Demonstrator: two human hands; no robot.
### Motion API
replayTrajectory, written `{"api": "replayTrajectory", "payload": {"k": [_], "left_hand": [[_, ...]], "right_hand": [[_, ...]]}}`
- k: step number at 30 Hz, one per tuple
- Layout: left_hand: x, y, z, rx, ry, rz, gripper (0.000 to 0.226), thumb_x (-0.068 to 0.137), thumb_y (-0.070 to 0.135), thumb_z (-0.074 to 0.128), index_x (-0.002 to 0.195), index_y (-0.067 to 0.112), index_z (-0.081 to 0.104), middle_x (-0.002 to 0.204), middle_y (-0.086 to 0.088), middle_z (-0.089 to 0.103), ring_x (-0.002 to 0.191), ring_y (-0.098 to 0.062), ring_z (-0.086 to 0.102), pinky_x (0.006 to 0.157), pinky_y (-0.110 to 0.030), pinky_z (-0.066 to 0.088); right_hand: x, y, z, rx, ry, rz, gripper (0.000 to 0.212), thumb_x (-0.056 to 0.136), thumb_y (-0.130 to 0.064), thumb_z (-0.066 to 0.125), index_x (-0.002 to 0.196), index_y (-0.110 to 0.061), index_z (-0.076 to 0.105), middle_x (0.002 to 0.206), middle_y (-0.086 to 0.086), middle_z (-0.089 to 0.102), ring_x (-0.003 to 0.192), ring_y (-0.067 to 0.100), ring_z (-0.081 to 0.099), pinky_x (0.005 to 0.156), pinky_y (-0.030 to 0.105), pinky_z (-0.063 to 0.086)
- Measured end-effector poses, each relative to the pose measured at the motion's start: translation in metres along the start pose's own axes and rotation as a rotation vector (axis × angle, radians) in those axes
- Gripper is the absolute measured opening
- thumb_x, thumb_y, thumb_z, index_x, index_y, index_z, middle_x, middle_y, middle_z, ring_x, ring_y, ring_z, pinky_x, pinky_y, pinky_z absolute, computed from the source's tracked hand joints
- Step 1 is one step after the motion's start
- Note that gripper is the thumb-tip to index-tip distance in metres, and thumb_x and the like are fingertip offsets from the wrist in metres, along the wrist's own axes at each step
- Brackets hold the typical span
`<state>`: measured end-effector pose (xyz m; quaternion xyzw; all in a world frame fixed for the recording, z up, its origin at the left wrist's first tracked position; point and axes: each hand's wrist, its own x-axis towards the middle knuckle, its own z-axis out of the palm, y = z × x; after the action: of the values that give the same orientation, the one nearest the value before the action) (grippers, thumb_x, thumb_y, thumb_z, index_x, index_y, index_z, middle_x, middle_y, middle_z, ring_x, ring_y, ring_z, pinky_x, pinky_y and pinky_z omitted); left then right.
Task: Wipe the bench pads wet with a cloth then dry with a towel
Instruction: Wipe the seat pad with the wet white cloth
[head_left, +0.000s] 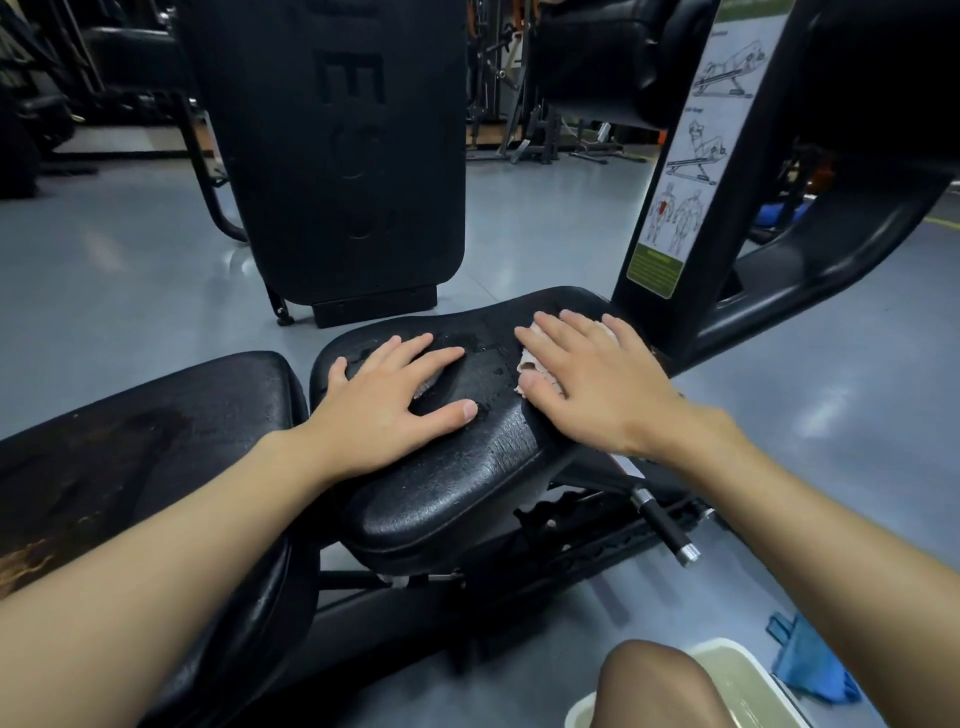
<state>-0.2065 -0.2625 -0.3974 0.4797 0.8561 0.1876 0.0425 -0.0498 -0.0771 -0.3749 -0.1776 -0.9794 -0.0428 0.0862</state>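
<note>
Two black vinyl bench pads look damp: the long back pad (156, 415) at left and the seat pad (457, 467). On the seat's middle the left hand (384, 400) lies flat, fingers spread. Near its far right edge the right hand (587, 384) presses a pale pink cloth (530, 358) flat. Wet wiping seems underway and drying not begun: the blue towel (805, 665) lies on the grey floor (701, 597) beside a white basin (724, 644).

One wide-angle camera, worn on the person's head, looks forward and down from close above the black textured vinyl seat pad (457, 467), which fills the centre of the view. Farther off, the glossy grey floor (130, 270) and the tall upright black panel (332, 156) bend toward the edges.
</note>
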Motion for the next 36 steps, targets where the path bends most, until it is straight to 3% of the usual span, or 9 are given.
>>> {"api": "replayTrajectory", "payload": {"k": [4, 7, 12, 22, 28, 36], "left_hand": [[-0.006, -0.002, -0.003, -0.023, 0.024, 0.019, 0.083, 0.069, 0.09, 0.027, 0.144, 0.053, 0.03, 0.162, 0.017, 0.019, 0.152, -0.01, 0.009, 0.119, -0.063, 0.003], [-0.01, -0.009, -0.004, -0.008, 0.024, -0.002, 0.08, 0.069, 0.092, 0.026, 0.142, 0.058, 0.028, 0.163, 0.013, 0.017, 0.152, -0.014, 0.007, 0.118, -0.063, 0.003], [-0.01, -0.015, 0.0, 0.0, 0.019, -0.015, 0.083, 0.067, 0.093, 0.022, 0.144, 0.062, 0.021, 0.165, 0.015, 0.013, 0.154, -0.014, 0.002, 0.118, -0.064, 0.001], [-0.008, -0.017, 0.003, 0.002, 0.033, -0.013, 0.082, 0.066, 0.093, 0.021, 0.143, 0.063, 0.019, 0.164, 0.017, 0.013, 0.153, -0.012, 0.0, 0.119, -0.061, 0.001], [-0.008, -0.018, 0.003, -0.007, 0.032, -0.025, 0.081, 0.066, 0.093, 0.021, 0.142, 0.064, 0.019, 0.164, 0.019, 0.012, 0.153, -0.009, 0.0, 0.12, -0.06, 0.0], [-0.01, -0.016, 0.002, -0.025, 0.046, -0.03, 0.079, 0.069, 0.091, 0.023, 0.143, 0.063, 0.022, 0.163, 0.02, 0.014, 0.153, -0.009, 0.002, 0.119, -0.061, 0.001]], "right_hand": [[-0.029, 0.005, -0.002, 0.027, 0.02, -0.071, 0.068, 0.095, -0.066, 0.01, 0.158, -0.041, 0.005, 0.167, -0.011, -0.001, 0.153, 0.01, -0.011, 0.122, 0.046, -0.01], [-0.031, 0.01, -0.002, 0.042, 0.064, -0.051, 0.064, 0.098, -0.063, 0.008, 0.158, -0.041, 0.008, 0.167, -0.01, -0.002, 0.152, 0.009, -0.014, 0.123, 0.045, -0.01], [-0.01, 0.005, 0.009, 0.051, 0.053, -0.014, 0.059, 0.098, -0.061, 0.012, 0.155, -0.045, 0.018, 0.167, -0.011, 0.006, 0.153, 0.01, -0.005, 0.122, 0.042, -0.008], [0.1, -0.002, -0.002, -0.013, -0.181, 0.007, 0.06, 0.098, -0.061, 0.018, 0.155, -0.042, 0.023, 0.167, -0.005, 0.015, 0.153, 0.017, 0.011, 0.121, 0.05, 0.008], [0.138, -0.014, 0.0, -0.017, -0.252, 0.064, 0.064, 0.095, -0.063, 0.015, 0.15, -0.039, 0.037, 0.158, 0.002, 0.038, 0.145, 0.027, 0.03, 0.116, 0.053, 0.016], [0.079, -0.02, -0.003, 0.008, -0.166, -0.024, 0.059, 0.102, -0.053, 0.015, 0.158, -0.034, 0.019, 0.168, -0.004, 0.011, 0.154, 0.018, 0.007, 0.123, 0.047, 0.003]]}}
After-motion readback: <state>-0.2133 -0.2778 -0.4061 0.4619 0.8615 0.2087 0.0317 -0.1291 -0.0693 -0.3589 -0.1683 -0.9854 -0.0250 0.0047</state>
